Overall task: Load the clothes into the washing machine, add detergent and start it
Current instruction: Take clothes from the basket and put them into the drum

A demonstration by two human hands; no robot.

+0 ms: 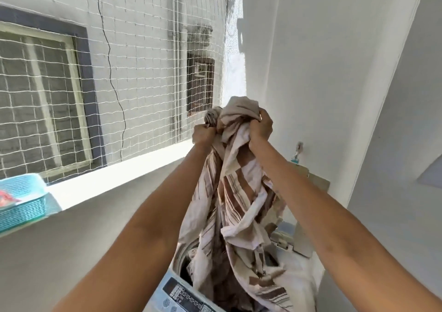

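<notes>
A large white cloth with brown stripes (235, 192) hangs bunched from both raised hands. My left hand (202, 134) grips its top on the left, and my right hand (261, 126) grips a fold on the right. The lower part of the cloth drops into the open tub of a top-loading washing machine (184, 292) at the bottom centre. Part of the cloth drapes over the machine's right rim. The machine's grey control panel faces me, and its lid (303, 237) stands raised behind the cloth.
A turquoise plastic basket (22, 204) sits at the left on a low surface beside a white ledge (114, 177). Netting (119, 72) closes the opening above the ledge. White walls stand close on the right, with a tap (297, 152) behind the machine.
</notes>
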